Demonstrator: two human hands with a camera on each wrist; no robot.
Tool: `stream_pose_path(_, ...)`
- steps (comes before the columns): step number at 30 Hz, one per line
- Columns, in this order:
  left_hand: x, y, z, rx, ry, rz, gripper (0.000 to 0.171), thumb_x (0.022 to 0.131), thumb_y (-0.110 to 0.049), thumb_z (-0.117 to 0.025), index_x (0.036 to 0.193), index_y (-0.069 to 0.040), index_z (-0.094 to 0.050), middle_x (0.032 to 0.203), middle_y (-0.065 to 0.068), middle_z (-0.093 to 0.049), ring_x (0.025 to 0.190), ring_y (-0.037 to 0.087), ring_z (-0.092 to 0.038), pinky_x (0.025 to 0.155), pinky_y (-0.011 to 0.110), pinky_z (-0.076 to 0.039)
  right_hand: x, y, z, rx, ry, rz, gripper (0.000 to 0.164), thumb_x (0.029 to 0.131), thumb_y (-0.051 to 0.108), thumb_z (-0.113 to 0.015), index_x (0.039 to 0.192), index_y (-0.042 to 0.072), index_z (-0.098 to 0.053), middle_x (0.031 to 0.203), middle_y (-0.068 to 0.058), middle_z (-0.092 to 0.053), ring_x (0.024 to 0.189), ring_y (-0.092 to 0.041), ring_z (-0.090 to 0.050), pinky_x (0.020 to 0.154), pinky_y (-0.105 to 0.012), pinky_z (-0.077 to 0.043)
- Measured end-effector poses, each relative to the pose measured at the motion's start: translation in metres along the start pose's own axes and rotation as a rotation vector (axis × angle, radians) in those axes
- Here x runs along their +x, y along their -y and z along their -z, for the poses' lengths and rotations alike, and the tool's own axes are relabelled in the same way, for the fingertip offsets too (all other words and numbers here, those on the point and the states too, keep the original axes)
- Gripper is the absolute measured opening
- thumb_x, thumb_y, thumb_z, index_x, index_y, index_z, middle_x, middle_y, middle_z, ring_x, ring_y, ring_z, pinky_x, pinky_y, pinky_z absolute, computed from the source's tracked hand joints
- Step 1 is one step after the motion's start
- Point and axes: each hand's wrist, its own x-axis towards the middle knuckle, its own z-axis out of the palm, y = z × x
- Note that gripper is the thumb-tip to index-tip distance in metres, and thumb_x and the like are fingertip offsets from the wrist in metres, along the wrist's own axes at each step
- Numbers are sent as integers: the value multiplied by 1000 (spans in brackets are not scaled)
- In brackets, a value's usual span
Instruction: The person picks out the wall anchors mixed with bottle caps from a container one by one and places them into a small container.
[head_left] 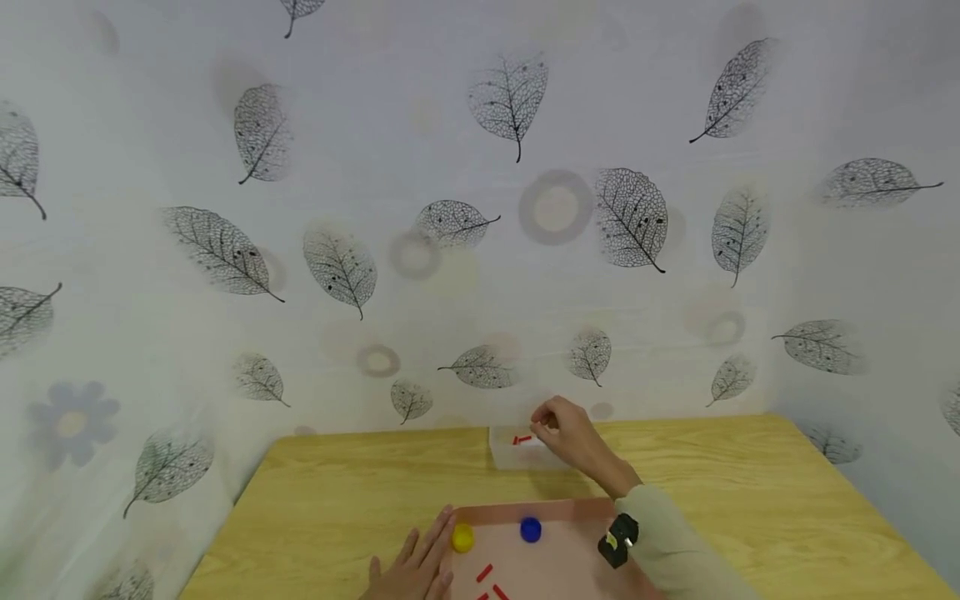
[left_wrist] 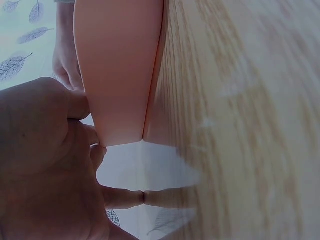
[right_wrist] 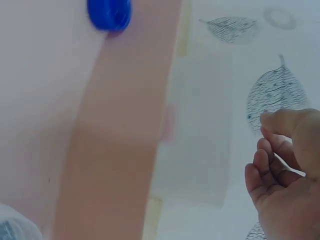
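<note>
Several red sticks: some in the pink tray, others in the translucent box; probably light, stiff, best pinched mid-length. Right hand at box, fingertips together, any grasp indiscernible. Left hand ungrasping, fingers extended, touching tray.

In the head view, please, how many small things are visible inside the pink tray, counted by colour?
Red sticks: 3, two cut off by the picture edge
Yellow cap: 1
Blue cap: 1
Total: 5 visible; the tray continues below the picture.
</note>
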Motion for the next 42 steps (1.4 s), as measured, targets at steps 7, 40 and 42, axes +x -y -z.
stream_pose_path(7,-1,0,1,18,7,4,61,97,-62,-15,152,-38,-9,156,-22,1,131,43,-36,75,86,-18,-14,18,8,43,-23,27,9,84,9,-72,88,9,-65,82,4,-58,73,-9,-53,65,-24,-48)
stream_pose_path(40,-5,-2,6,-77,54,-4,61,98,-61,-17,153,-34,-11,158,-12,-8,135,44,-28,80,86,-10,-110,91,19,241,37,-274,14,85,44,-68,88,30,-64,81,15,-62,75,-5,-58,70,-24,-51)
stream_pose_path(42,-5,-2,6,-78,48,-8,61,98,-60,-17,153,-35,-11,158,-12,-8,135,45,-28,80,86,-10,-116,91,16,328,77,-283,15,87,39,-67,90,25,-65,83,11,-64,76,-7,-58,72,-26,-51)
